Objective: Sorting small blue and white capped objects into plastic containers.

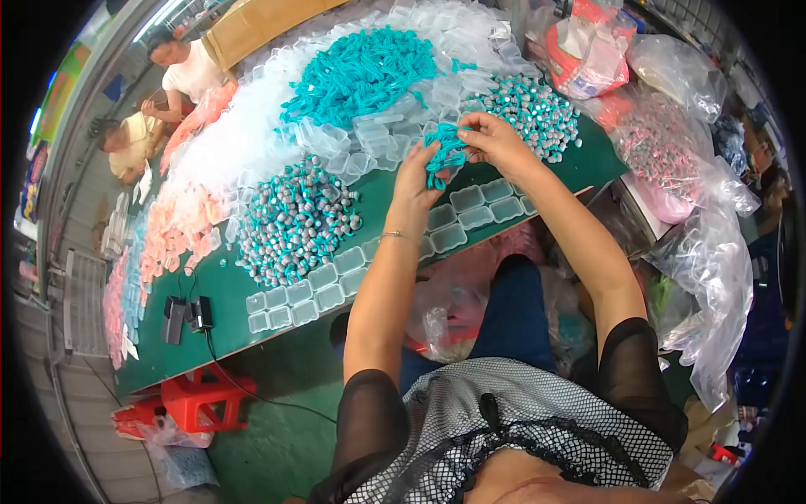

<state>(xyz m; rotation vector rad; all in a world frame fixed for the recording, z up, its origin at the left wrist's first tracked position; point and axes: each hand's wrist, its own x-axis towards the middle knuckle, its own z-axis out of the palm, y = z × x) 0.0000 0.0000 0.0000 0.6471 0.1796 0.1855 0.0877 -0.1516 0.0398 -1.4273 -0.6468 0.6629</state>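
A small bunch of teal cords (443,151) is between my hands, raised above the green table's near side. My left hand (414,172) is closed around the bunch from the left. On its right, my right hand (495,139) pinches strands of the same cords with thumb and fingertips. Under my forearms run two rows of small clear plastic boxes (326,298) along the table's front edge. Beyond my hands lies a big heap of teal cords (369,71). Piles of small grey-and-teal pieces lie left (298,218) and right (533,113) of my hands.
A large mound of clear plastic boxes (260,101) covers the table's far side. Peach-coloured pieces (180,218) and two black devices (186,317) with a cable lie left. A red stool (201,399) stands below. Plastic bags (663,151) crowd the right. Two people (189,76) sit far left.
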